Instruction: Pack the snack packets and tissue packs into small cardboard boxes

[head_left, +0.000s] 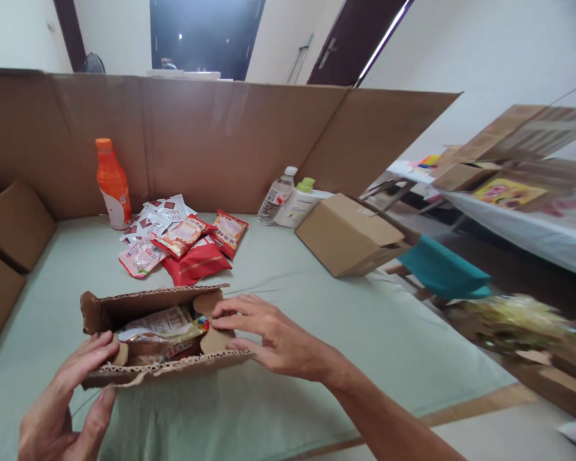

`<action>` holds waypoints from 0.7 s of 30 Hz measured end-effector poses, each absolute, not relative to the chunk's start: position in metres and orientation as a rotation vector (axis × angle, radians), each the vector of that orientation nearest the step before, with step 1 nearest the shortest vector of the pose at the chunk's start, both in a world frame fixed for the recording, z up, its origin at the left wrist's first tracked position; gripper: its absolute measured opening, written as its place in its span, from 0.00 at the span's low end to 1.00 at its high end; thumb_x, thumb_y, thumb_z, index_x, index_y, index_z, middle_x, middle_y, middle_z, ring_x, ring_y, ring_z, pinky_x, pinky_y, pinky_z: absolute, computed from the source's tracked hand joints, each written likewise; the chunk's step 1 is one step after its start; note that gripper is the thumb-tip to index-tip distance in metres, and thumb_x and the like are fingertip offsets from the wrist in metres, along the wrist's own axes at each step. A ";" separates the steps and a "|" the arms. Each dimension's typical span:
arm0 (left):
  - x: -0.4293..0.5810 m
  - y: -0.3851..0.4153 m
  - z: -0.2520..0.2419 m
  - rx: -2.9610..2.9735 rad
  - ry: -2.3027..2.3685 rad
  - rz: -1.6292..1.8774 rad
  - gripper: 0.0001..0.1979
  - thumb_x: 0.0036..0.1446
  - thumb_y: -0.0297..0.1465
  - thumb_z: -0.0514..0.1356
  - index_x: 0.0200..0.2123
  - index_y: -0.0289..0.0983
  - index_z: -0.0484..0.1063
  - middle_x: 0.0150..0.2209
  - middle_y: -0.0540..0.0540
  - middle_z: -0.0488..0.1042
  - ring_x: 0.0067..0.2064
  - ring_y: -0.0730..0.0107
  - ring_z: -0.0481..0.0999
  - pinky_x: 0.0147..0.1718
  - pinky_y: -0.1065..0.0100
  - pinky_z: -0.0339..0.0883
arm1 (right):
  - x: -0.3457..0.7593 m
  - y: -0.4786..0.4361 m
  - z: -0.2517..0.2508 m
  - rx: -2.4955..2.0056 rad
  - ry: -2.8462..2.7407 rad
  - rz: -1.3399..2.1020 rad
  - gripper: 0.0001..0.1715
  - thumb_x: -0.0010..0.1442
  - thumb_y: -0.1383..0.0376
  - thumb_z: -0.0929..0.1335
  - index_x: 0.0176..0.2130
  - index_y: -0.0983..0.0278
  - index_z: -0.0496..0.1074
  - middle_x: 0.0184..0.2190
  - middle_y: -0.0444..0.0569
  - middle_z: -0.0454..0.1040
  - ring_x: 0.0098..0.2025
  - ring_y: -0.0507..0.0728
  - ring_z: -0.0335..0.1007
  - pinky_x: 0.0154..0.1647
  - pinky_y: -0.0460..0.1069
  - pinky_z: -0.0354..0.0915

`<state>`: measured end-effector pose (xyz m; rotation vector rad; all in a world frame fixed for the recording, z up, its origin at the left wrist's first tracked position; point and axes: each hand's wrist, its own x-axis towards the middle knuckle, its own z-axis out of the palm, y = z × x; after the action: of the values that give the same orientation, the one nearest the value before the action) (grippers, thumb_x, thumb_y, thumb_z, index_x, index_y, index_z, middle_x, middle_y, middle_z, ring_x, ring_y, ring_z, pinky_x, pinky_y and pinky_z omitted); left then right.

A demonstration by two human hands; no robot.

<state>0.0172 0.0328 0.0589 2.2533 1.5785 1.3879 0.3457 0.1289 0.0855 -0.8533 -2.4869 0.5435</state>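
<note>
A small open cardboard box (pixel 125 307) lies on the pale green table cover (pixel 317 320), with snack packets (pixel 160 333) inside it. My left hand (pixel 72 397) grips the box's near left flap, thumb below and fingers curled over the edge. My right hand (pixel 269 336) rests on the box's right end flap, its fingers pressing the flap inward.
A pile of red and white snack packets (pixel 182 246) lies behind the box. An orange bottle (pixel 112 186) stands at the back left, a water bottle (pixel 276 195) and a white bottle (pixel 300 202) at the back. A closed carton (pixel 350 234) sits right. Cardboard walls (pixel 211 141) surround the table.
</note>
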 end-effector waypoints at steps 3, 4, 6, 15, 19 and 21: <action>0.015 0.038 0.066 2.345 1.730 1.309 0.15 0.69 0.36 0.57 0.56 0.42 0.73 0.52 0.47 0.82 0.52 0.66 0.82 0.53 0.71 0.75 | 0.343 0.134 0.086 -0.823 -2.507 0.582 0.15 0.69 0.67 0.66 0.50 0.61 0.80 0.51 0.55 0.80 0.52 0.60 0.77 0.57 0.59 0.71; 0.014 0.041 0.068 2.381 1.758 1.284 0.15 0.70 0.38 0.56 0.55 0.41 0.73 0.49 0.47 0.82 0.49 0.67 0.83 0.50 0.72 0.76 | 0.344 0.136 0.087 -0.832 -2.442 0.578 0.14 0.69 0.66 0.65 0.49 0.61 0.80 0.49 0.54 0.81 0.52 0.59 0.77 0.56 0.58 0.72; 0.014 0.046 0.072 2.447 1.759 1.238 0.15 0.70 0.38 0.56 0.54 0.41 0.73 0.47 0.47 0.82 0.45 0.68 0.84 0.46 0.74 0.77 | 0.344 0.139 0.091 -0.903 -2.228 0.512 0.14 0.70 0.65 0.64 0.48 0.61 0.80 0.46 0.53 0.82 0.49 0.58 0.79 0.53 0.55 0.74; 0.029 0.043 0.057 2.389 1.949 1.489 0.14 0.64 0.27 0.63 0.52 0.41 0.73 0.65 0.37 0.63 0.63 0.52 0.68 0.57 0.52 0.69 | 0.326 0.147 0.088 -0.898 -2.217 0.539 0.28 0.71 0.55 0.65 0.65 0.61 0.68 0.64 0.58 0.71 0.66 0.63 0.67 0.65 0.61 0.67; 0.028 0.041 0.052 2.365 1.817 1.440 0.14 0.65 0.26 0.61 0.53 0.39 0.71 0.69 0.35 0.59 0.66 0.51 0.66 0.56 0.54 0.71 | 0.319 0.154 0.088 -0.977 -2.175 0.593 0.18 0.69 0.59 0.65 0.52 0.60 0.78 0.54 0.54 0.80 0.56 0.62 0.77 0.58 0.57 0.73; 0.028 0.042 0.051 2.394 1.734 1.442 0.13 0.65 0.24 0.60 0.53 0.37 0.70 0.63 0.35 0.67 0.62 0.59 0.72 0.54 0.63 0.73 | 0.312 0.164 0.091 -1.083 -2.117 0.608 0.16 0.68 0.60 0.65 0.44 0.61 0.81 0.45 0.51 0.84 0.46 0.60 0.81 0.51 0.54 0.75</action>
<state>0.0280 0.0423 0.0506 2.3939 1.7339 1.4425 0.3117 0.1638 0.0908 -1.0829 -2.1170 0.6084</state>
